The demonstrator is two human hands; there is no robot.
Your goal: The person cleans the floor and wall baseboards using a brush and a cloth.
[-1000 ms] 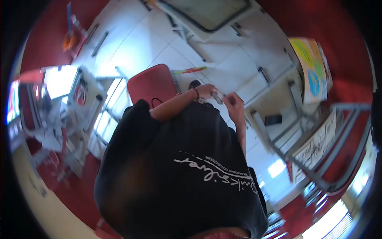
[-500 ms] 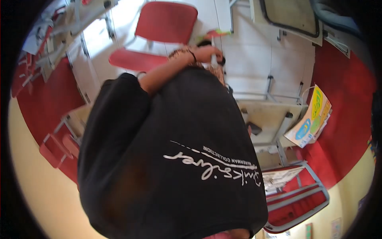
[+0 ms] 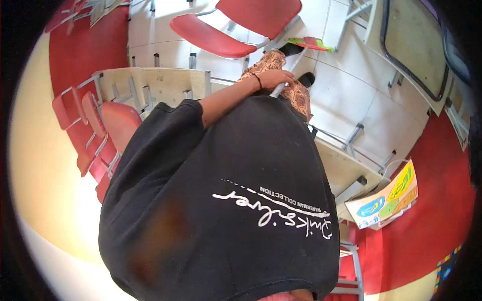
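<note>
A long-handled tool, with a straight pale pole (image 3: 277, 90) and a flat-looking red and green head (image 3: 311, 43), is being gripped by the left hand (image 3: 277, 78), its fingers being closed around the pole near the upper end. The long axis is being slanted forward and slightly rightward from the fingers, the head being placed low, over the white tiled floor (image 3: 359, 93). The left hand is being shown as the only one on the pole; the right hand is being hidden from view. Close beyond the fingers, one black shoe (image 3: 291, 48) is being set beside the head, whether touching cannot be told. Ahead and leftward, the way is being narrowed by a red chair with metal legs (image 3: 213, 36); rightward and nearer the body, a pale wooden bench (image 3: 346, 163) is being partly covered by the black printed shirt (image 3: 226, 160).
</note>
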